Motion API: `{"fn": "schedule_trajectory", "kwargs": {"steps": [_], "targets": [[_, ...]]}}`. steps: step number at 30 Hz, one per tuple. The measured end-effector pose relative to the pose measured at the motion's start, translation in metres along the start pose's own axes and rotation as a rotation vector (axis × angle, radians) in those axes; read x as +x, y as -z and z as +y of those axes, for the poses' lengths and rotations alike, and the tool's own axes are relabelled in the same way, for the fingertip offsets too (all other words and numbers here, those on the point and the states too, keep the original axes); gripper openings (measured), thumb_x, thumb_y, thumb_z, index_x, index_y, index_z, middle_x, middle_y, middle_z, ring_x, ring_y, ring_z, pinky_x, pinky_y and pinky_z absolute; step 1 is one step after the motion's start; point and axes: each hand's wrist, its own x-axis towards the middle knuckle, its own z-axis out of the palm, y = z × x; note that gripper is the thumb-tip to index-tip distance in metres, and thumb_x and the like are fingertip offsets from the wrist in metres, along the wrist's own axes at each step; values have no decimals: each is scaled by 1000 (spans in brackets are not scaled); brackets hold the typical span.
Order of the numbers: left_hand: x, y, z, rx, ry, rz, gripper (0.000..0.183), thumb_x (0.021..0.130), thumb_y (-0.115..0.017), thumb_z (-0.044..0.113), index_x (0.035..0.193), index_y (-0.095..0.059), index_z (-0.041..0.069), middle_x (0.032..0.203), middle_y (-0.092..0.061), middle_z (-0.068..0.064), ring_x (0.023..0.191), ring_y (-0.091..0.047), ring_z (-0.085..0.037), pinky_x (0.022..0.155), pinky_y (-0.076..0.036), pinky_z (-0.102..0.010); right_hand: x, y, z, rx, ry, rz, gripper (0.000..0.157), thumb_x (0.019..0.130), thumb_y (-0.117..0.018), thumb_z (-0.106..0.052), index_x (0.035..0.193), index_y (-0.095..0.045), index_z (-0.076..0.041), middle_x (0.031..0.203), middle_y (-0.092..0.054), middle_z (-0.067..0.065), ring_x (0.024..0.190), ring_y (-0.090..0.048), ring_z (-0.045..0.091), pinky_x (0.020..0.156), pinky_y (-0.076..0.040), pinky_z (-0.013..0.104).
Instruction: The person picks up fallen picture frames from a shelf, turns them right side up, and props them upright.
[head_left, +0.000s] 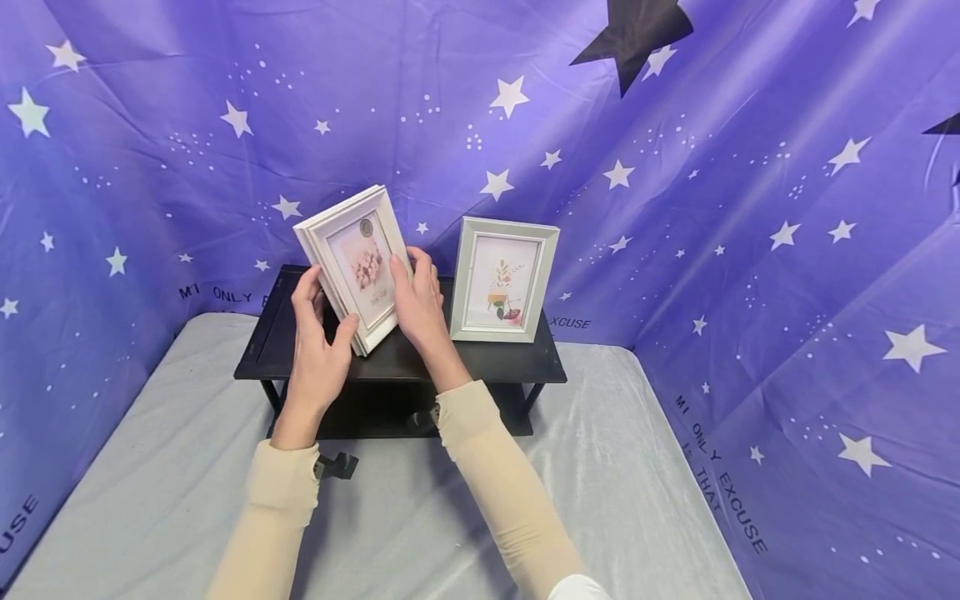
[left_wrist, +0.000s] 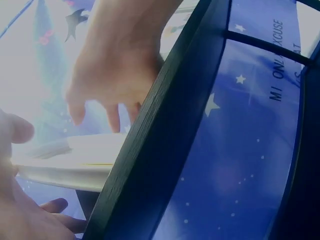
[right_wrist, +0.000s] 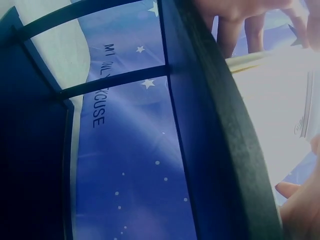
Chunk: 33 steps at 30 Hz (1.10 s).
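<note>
A white picture frame (head_left: 366, 271) with a pink flower print stands tilted over the left part of a black two-tier shelf (head_left: 390, 364). Its side edge looks layered. My left hand (head_left: 318, 362) grips the frame's left side and lower corner, thumb in front. On its right side my right hand (head_left: 422, 308) holds it, the thumb over the front and fingers behind. Whether the lower corner touches the shelf top, I cannot tell. A pale green picture frame (head_left: 462, 292) with a plant print stands upright on the shelf's right part.
Light grey cloth (head_left: 600, 467) covers the surface under the shelf. Purple curtains (head_left: 420, 125) with white stars hang behind and at both sides. The shelf's dark front edge (left_wrist: 145, 120) crosses the left wrist view, close to the hands.
</note>
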Motion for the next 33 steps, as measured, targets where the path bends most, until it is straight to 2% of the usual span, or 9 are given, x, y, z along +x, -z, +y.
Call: {"fn": "schedule_trajectory", "kwargs": {"steps": [4, 9, 14, 19, 26, 33], "targets": [[6, 5, -3, -83, -1, 9, 69, 105, -55, -1, 165, -22, 6, 168, -33, -13, 158, -33, -25, 133, -21, -46, -7, 4, -4, 5, 6, -3, 60, 110, -41, -59, 159, -43, -24, 150, -54, 6, 141, -53, 26, 123, -34, 56], [13, 11, -8, -124, 31, 11, 68, 105, -56, 1, 164, -22, 8, 164, -36, -14, 154, -38, -24, 129, -28, -38, -17, 5, -7, -28, 24, -7, 61, 110, -44, -57, 162, -40, -25, 151, -53, 5, 140, -55, 26, 122, -35, 56], [21, 17, -12, -125, 68, 15, 68, 105, -56, 2, 162, -21, 15, 160, -42, -13, 145, -50, -29, 116, -42, -29, -25, 5, -6, -70, 42, -37, 67, 110, -45, -56, 167, -34, -23, 161, -47, 7, 147, -51, 26, 121, -33, 58], [29, 21, -16, -116, 89, 4, 68, 105, -55, 2, 161, -21, 18, 158, -50, -14, 135, -59, -24, 102, -49, -21, -31, 10, -5, -71, 36, -55, 69, 109, -47, -55, 169, -31, -25, 166, -43, 6, 150, -49, 25, 122, -32, 57], [37, 26, -21, -172, 105, -17, 64, 105, -55, 6, 159, -24, 21, 152, -58, -21, 128, -61, -14, 98, -50, -23, -44, 17, -7, -79, 33, -61, 71, 108, -50, -54, 170, -29, -26, 169, -39, 5, 155, -44, 24, 125, -30, 60], [43, 31, -24, -122, 137, -34, 62, 107, -55, 12, 158, -23, 22, 141, -64, -25, 113, -66, -9, 89, -53, -22, -54, 19, -8, -118, 25, -63, 73, 107, -52, -54, 171, -28, -27, 171, -37, 5, 157, -42, 26, 124, -33, 58]]}}
